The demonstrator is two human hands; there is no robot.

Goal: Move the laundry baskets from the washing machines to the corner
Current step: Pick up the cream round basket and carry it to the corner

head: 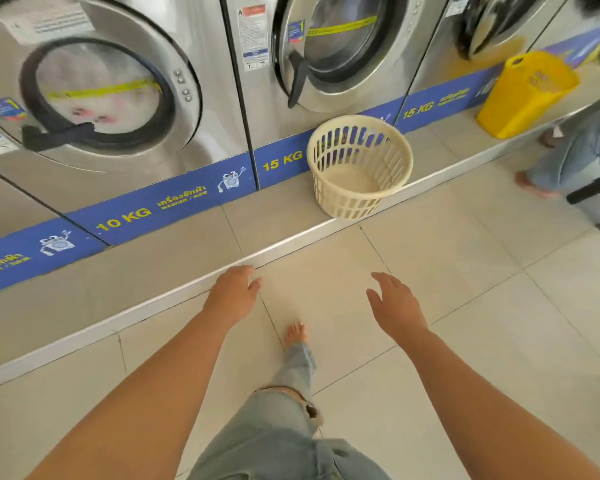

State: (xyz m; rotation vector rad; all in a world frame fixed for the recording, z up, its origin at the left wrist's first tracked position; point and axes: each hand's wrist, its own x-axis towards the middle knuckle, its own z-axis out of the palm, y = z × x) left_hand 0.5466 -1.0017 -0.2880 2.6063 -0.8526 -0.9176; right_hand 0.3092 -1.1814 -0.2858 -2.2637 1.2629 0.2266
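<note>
Both hands are reaching forward over the tiled floor [430, 271], empty: the left hand [234, 294] with fingers loosely curled, the right hand [395, 306] with fingers spread. Farther off, a cream basket [359, 166] is sitting on the raised step [187, 258] before the 15 KG washing machine [326, 64]. Far right, a yellow basket [527, 95] is leaning on the same step.

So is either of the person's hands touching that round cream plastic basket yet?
Apart. The head view shows bare floor tile between both the left hand and right hand and the round cream plastic basket on the ledge.
</note>
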